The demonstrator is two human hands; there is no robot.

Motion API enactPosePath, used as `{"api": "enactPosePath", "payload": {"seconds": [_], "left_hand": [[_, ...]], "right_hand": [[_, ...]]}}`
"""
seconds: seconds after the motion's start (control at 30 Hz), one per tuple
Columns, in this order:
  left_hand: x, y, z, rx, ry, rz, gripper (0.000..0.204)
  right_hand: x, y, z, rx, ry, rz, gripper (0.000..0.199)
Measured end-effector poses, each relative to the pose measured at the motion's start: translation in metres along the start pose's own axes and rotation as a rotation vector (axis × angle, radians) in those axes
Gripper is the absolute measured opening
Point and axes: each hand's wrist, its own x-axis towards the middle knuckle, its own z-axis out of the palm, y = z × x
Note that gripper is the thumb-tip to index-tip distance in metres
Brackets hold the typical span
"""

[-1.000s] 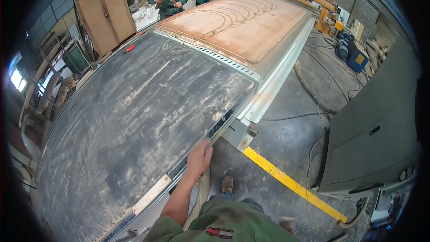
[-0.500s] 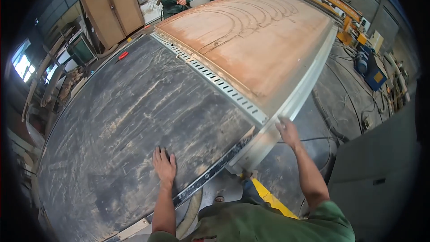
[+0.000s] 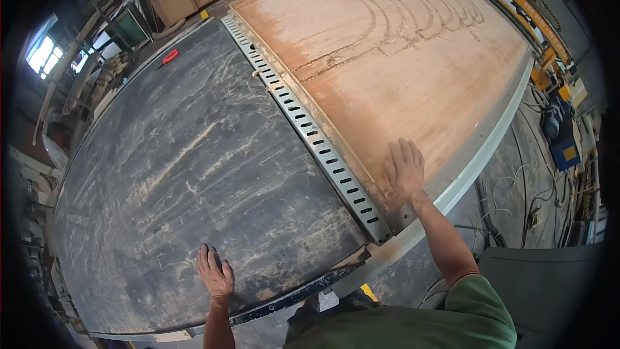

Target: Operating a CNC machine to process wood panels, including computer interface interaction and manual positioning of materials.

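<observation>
The left hand (image 3: 216, 276) rests palm down on the dust-streaked, flat black bench (image 3: 194, 155), its fingers loosely spread. The right hand (image 3: 407, 173) lies on the broad orange-brown wooden board (image 3: 387, 94), fingers slightly parted; curved carved grooves (image 3: 387, 26) show beyond them. Just left of the right fingers, a slotted silver metal strip (image 3: 323, 153) runs between bench and board. Well ahead of the left fingers lies a small red object (image 3: 171, 56).
</observation>
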Motion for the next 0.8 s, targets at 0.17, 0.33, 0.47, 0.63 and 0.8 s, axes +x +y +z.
{"api": "enactPosePath", "payload": {"seconds": [0.17, 0.33, 0.47, 0.63, 0.8], "left_hand": [[0.0029, 0.0014, 0.0008, 0.021, -0.03, -0.001, 0.053], [0.0044, -0.0012, 0.0025, 0.029, -0.041, 0.003, 0.054], [0.0032, -0.0025, 0.0033, 0.033, -0.028, -0.003, 0.056], [0.0011, -0.003, 0.002, 0.046, -0.053, -0.011, 0.055], [0.0025, -0.0027, 0.0038, 0.046, -0.049, -0.003, 0.056]], "right_hand": [[0.0032, 0.0003, -0.0025, -0.002, -0.027, 0.012, 0.05], [0.0028, 0.001, -0.001, -0.006, -0.041, 0.019, 0.051], [0.0035, -0.0006, -0.0014, 0.0, -0.063, 0.037, 0.051], [0.0034, -0.0011, -0.0006, -0.005, -0.045, 0.041, 0.053], [0.0033, 0.001, -0.0011, -0.002, -0.041, 0.053, 0.053]]}}
